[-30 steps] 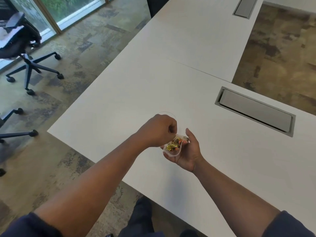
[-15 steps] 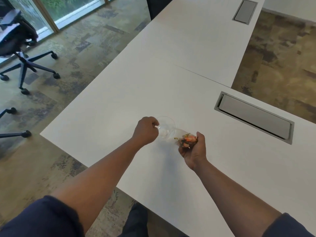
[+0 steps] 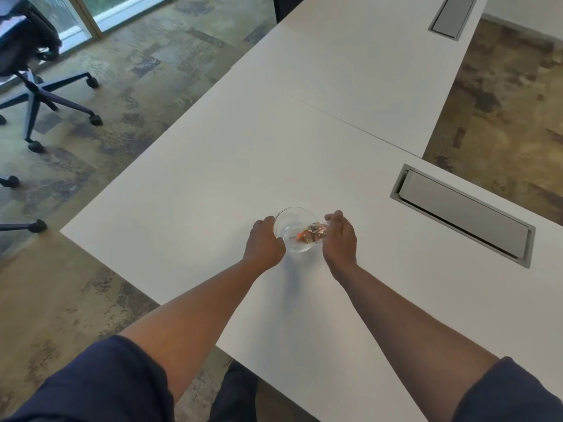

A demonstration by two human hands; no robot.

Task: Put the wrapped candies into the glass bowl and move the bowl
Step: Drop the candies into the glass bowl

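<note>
A small clear glass bowl [image 3: 291, 215] stands on the white table [image 3: 213, 166] near its front edge. My left hand [image 3: 263, 243] grips the bowl's left rim. My right hand [image 3: 340, 239] holds a clear packet tipped over the bowl's right rim. Orange and gold wrapped candies [image 3: 307, 236] lie at the packet's mouth, inside the bowl. Whether any of them rest loose on the bowl's bottom I cannot tell.
A grey cable hatch [image 3: 463, 213] is set into the table to the right of the bowl, and another hatch [image 3: 452, 13] lies far back. An office chair [image 3: 33, 56] stands on the floor at left, with a second chair's base [image 3: 21, 226] below it.
The bowl has come down onto the table with my left hand on its rim. My right hand has turned over and tipped the packet of candies into the bowl.
</note>
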